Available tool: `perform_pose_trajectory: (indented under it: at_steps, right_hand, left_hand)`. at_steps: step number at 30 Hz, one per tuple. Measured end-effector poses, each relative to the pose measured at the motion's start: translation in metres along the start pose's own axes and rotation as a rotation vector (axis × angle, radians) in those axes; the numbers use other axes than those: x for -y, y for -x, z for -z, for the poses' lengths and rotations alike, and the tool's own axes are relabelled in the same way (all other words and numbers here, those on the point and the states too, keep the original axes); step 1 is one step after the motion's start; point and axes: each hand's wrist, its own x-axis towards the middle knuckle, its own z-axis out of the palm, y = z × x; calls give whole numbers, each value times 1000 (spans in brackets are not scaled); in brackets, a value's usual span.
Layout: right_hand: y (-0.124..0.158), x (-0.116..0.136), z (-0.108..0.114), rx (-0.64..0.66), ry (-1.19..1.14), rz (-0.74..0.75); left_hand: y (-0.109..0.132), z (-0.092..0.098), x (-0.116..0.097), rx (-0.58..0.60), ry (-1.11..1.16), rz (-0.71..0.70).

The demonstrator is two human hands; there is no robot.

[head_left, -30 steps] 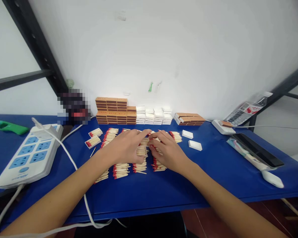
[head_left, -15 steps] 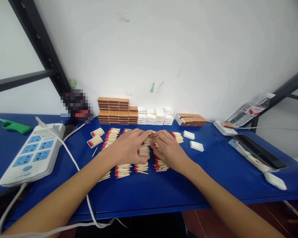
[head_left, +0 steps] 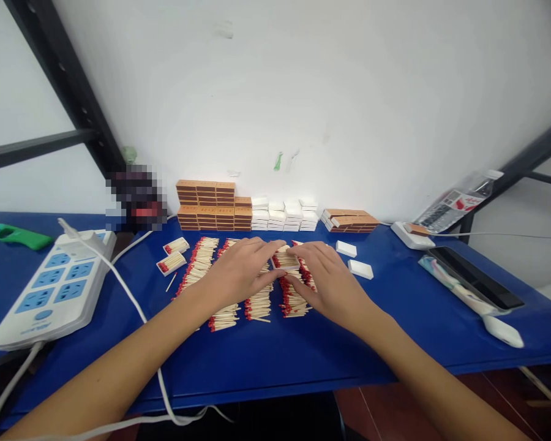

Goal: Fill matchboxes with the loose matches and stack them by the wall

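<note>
A small matchbox tray (head_left: 286, 260) filled with red-headed matches is held between my two hands, above the match rows. My left hand (head_left: 241, 269) grips its left end, with the thumb at the near side and the fingers at the far side. At the right end, my right hand (head_left: 326, 275) has its thumb and fingers closed around the tray. Under and beside the hands lie several long rows of loose matches (head_left: 199, 260), partly hidden by them. Two filled trays (head_left: 171, 263) rest to the left, near a single loose match (head_left: 171, 282).
Brown matchboxes (head_left: 206, 217) and white trays (head_left: 284, 215) are stacked along the wall. More boxes (head_left: 351, 220) lie right of them, with two white trays (head_left: 360, 269) nearer. A power strip (head_left: 50, 288) and cable occupy the left; a phone (head_left: 475, 278) and bottle (head_left: 459, 199) the right.
My fingers have moved apart, uncovering the match-filled tray between them. My right hand has shifted slightly right. The whole view has moved slightly.
</note>
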Motion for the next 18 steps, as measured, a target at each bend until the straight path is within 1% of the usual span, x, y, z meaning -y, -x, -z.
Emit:
perform_pose_trajectory:
  at_steps: [4,7,9,11,14,16,18]
  right_hand:
    - [7,6,-7,-77,220,160]
    - [14,3,-4,-92,248,178]
    - [22,-7,2,-83,228,140]
    - [33,-25,11,-49,192,48]
    - [53,-58,24,51,109,-115]
    - [63,-76,31,118,48,-173]
    - [68,-86,35,199,-9,-199]
  left_hand:
    - [-1,3,-16,56,102,101]
    - [-1,7,-20,91,127,109]
    - [2,9,-17,80,108,111]
    - [6,14,-10,44,76,122]
    - [13,21,4,-13,22,127]
    - [15,24,11,-37,-13,124]
    - [16,27,14,-53,-39,132]
